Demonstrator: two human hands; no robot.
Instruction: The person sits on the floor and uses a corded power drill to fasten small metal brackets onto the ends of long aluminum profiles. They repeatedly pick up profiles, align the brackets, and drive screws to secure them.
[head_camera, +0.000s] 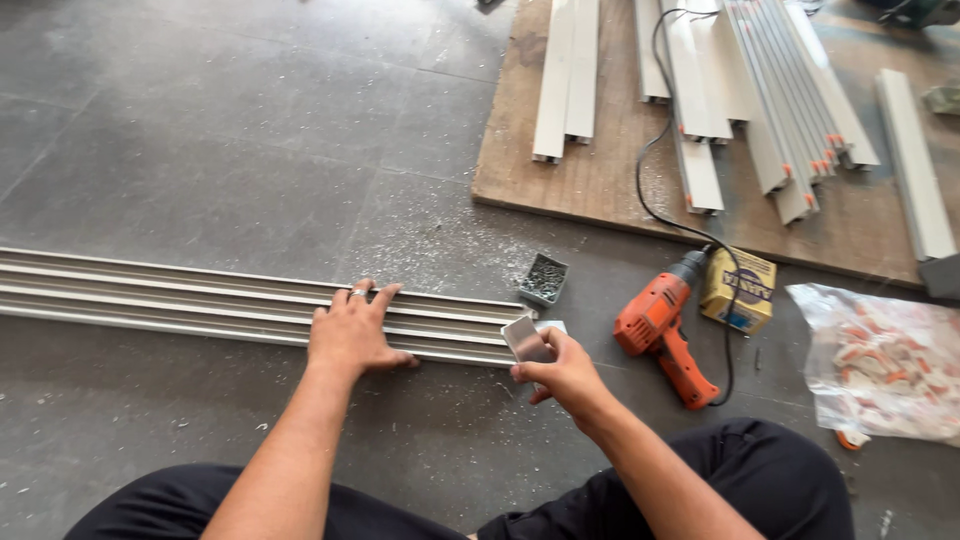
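Nearby, a small box (543, 279) holds screws (left hand (350, 335) flat on rail (180, 297)); right fingers (535, 372) pinch a metal piece (526, 340).

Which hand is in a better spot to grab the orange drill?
Probably the right hand. The orange drill lies on the floor just beside it, but its fingers hold a small metal piece. The left hand is farther away, pressing flat on the long metal track.
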